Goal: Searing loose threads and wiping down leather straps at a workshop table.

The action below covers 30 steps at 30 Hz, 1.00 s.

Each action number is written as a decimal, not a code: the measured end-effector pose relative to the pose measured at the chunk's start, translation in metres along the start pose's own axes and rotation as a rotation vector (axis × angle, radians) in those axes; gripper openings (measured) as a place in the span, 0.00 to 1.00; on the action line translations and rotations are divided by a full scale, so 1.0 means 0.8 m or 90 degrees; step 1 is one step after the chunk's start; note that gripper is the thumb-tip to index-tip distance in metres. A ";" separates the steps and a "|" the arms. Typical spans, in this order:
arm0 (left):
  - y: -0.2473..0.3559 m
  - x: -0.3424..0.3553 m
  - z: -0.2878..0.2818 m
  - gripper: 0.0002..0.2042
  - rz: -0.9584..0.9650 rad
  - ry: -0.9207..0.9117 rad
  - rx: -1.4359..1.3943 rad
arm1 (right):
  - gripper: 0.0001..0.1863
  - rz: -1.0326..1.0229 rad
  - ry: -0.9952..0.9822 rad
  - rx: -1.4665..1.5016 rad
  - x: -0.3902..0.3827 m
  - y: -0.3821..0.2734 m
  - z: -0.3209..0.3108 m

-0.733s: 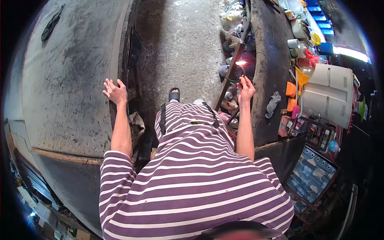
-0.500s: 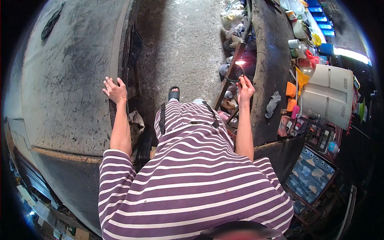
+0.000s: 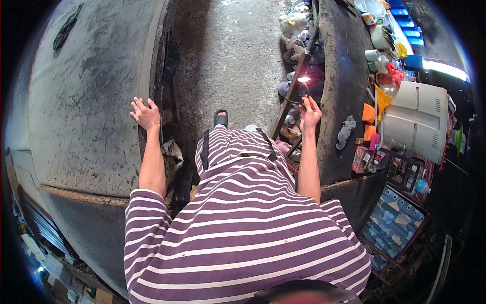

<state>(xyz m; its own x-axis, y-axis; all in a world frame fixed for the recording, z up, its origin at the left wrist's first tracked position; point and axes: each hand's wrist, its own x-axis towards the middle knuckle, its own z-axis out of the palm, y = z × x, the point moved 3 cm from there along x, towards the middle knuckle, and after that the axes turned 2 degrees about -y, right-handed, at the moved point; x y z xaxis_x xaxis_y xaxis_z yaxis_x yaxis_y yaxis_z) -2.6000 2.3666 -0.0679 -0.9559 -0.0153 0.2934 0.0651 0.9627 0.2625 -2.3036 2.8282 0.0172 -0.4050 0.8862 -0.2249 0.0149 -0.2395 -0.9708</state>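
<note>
My left hand [image 3: 145, 114] rests, fingers spread, on the inner edge of the wide grey-black worktop [image 3: 91, 121] at the left. On the right, my right hand [image 3: 310, 115] is closed in a pinch on a thin black curved cord or wire [image 3: 294, 102]. The cord arcs up from my fingertips beside a wooden post [image 3: 298, 76]. A bright pinkish light [image 3: 304, 79] glows just above it, and whether the two are joined I cannot tell. My palm hides the near end of the cord.
A dark second worktop [image 3: 344, 76] runs along the right, with a crumpled grey rag [image 3: 347, 133] on it. Bags and bottles [image 3: 294, 30] are heaped beside the post. Farther right are an orange funnel [image 3: 382, 101] and a beige panel [image 3: 415, 116]. A concrete floor [image 3: 228, 55] lies between the worktops.
</note>
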 end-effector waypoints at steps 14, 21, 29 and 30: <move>0.002 0.003 -0.002 0.20 -0.030 -0.041 -0.009 | 0.09 0.089 -0.025 0.168 -0.002 0.024 -0.002; 0.000 0.004 -0.001 0.25 -0.023 -0.069 0.030 | 0.08 0.170 -0.071 0.284 -0.007 0.039 0.004; -0.002 0.002 0.001 0.21 -0.032 -0.063 0.001 | 0.07 0.188 -0.062 0.319 -0.007 0.044 0.008; -0.002 0.003 0.001 0.21 -0.031 -0.064 0.001 | 0.07 0.188 -0.062 0.319 -0.008 0.044 0.007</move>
<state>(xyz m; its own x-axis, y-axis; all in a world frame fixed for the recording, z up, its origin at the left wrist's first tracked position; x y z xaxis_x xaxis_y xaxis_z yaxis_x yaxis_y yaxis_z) -2.6025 2.3649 -0.0686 -0.9817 -0.0356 0.1872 0.0170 0.9621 0.2723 -2.3061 2.8120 -0.0153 -0.5320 0.7184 -0.4482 -0.2848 -0.6503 -0.7043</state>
